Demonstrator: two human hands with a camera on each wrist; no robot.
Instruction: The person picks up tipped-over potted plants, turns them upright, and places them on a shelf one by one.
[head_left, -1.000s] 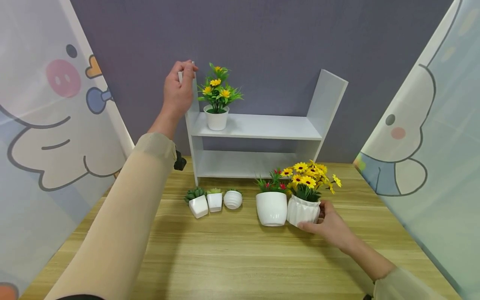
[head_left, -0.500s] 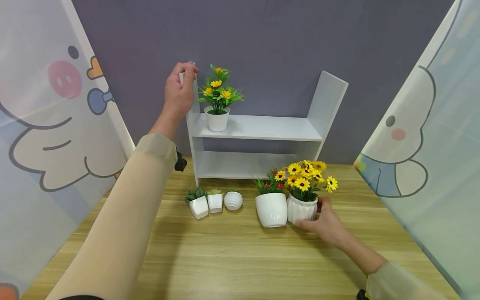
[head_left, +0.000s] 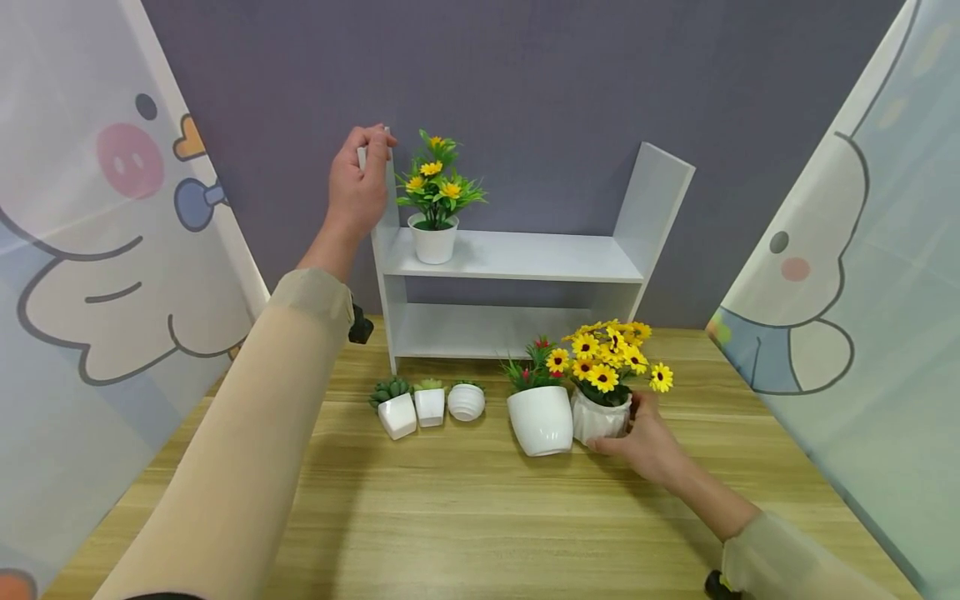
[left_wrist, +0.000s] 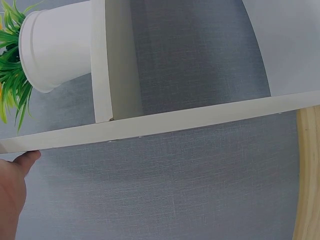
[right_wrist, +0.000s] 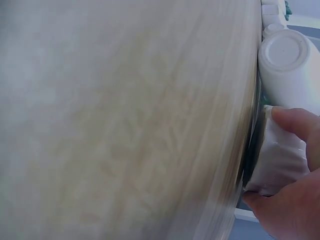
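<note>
At the upper left of the head view my left hand grips the top of the left side panel of a white two-level shelf. A white pot of yellow-flowered greenery stands beside it on the upper board. My right hand holds a white pleated flowerpot from its right side, with yellow dark-centred daisies above the rim. In the right wrist view, thumb and fingers span that pleated flowerpot. Against its left side leans a smooth white pot with red flowers and thin leaves.
Left of centre on the wooden table are three small white succulent pots, among them a square one, another and a ribbed round one. A grey wall rises behind, and cartoon-printed panels flank both sides.
My right hand has shifted a little left and away from me with the flowerpot, and its daisies swung left. The smooth white pot has tipped slightly leftward. My left hand stays in place.
</note>
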